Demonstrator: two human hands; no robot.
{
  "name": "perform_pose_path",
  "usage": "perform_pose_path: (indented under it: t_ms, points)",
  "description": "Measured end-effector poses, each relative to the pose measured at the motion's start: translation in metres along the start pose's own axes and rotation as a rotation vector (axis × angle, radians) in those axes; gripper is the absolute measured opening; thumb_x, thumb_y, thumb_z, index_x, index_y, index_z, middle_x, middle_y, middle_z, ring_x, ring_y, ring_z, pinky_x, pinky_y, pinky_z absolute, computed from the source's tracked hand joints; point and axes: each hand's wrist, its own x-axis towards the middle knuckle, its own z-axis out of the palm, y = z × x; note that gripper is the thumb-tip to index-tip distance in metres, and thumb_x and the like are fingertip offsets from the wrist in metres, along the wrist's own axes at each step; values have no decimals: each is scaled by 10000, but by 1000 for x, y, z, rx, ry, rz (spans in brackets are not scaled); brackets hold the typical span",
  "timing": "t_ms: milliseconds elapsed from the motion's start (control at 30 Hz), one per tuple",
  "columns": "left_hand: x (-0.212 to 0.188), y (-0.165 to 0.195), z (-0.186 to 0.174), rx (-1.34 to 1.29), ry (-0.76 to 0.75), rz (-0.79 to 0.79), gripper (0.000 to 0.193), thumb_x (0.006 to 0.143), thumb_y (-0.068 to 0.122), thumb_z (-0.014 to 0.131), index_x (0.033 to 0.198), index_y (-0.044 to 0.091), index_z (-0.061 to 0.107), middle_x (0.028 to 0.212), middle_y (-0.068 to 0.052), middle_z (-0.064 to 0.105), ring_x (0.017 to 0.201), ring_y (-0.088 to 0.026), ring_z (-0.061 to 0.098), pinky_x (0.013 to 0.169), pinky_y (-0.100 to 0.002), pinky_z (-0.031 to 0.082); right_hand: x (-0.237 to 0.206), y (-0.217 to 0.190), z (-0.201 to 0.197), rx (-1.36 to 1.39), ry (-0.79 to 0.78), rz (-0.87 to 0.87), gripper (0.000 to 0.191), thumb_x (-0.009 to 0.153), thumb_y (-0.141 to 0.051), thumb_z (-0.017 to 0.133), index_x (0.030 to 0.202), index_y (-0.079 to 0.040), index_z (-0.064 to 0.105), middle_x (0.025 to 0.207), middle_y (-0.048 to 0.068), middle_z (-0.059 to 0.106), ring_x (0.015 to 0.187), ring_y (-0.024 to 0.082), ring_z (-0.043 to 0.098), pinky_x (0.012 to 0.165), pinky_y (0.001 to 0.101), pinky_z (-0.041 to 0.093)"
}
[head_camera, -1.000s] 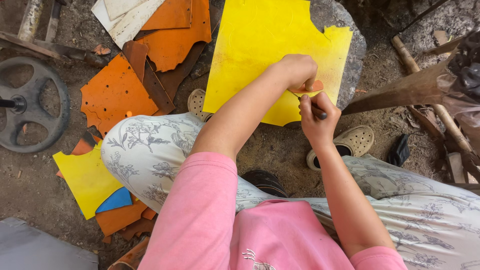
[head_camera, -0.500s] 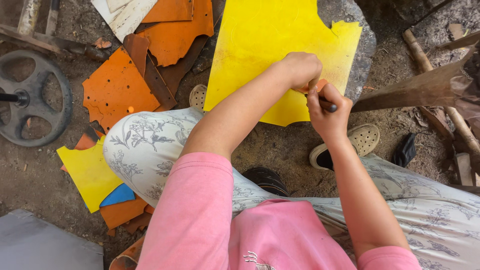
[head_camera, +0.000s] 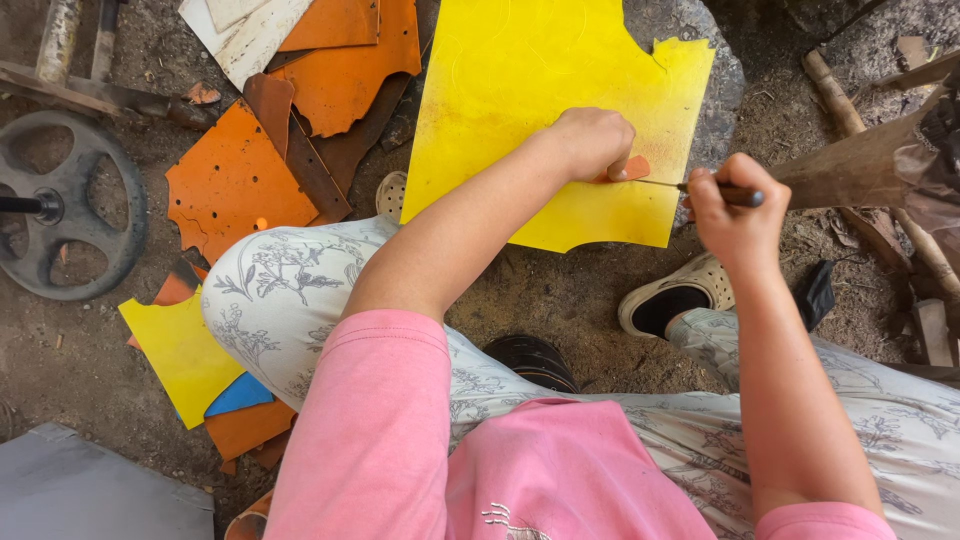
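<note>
No packages, labels, signs or screens are being shown in this view. Nothing wrapped, boxed or tagged is being seen on the dirt floor, and no display is being shown anywhere around the seated person.
</note>
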Motion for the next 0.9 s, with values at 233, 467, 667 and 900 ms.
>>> perform_pose_path:
  t_ms: [233, 467, 667, 900]
  points:
    - [1, 5, 9, 3, 72, -57, 202, 743, 224, 808, 850, 60, 758, 913, -141, 733, 867, -364, 709, 714, -491, 567, 7, 20, -13, 74, 28, 60, 313, 1099, -33, 689, 846, -7, 505, 812, 84, 645, 814, 180, 761, 581, 293, 583]
    - [-33, 52, 44, 214, 346, -105, 142, 856, 142, 659, 859, 49, 766, 1068, -96, 651, 1027, -330, 627, 766, -441, 601, 10, 19, -18, 207, 34, 123, 342, 1129, -42, 698, 881, -20, 464, 789, 78, 587, 764, 156, 714, 573, 297, 540]
    - [-62, 88, 78, 438, 477, -270, 398, 883, 185, 659, 1198, -55, 695, 1246, -213, 596, 1207, -396, 568, 1002, -435, 551, 31, -2, -13, 265, 65, 104, 294, 1155, -42, 685, 933, -26, 492, 801, 120, 654, 762, 167, 721, 575, 292, 536]
    - [-67, 99, 88, 297, 551, -354, 709, 898, 436, 670, 1358, -96, 576, 1394, -266, 485, 1379, -456, 443, 1173, -521, 429, 46, -29, 65, -95, -54, -335, 340, 1104, 3, 700, 826, -11, 506, 732, 66, 622, 746, 95, 630, 612, 272, 475]
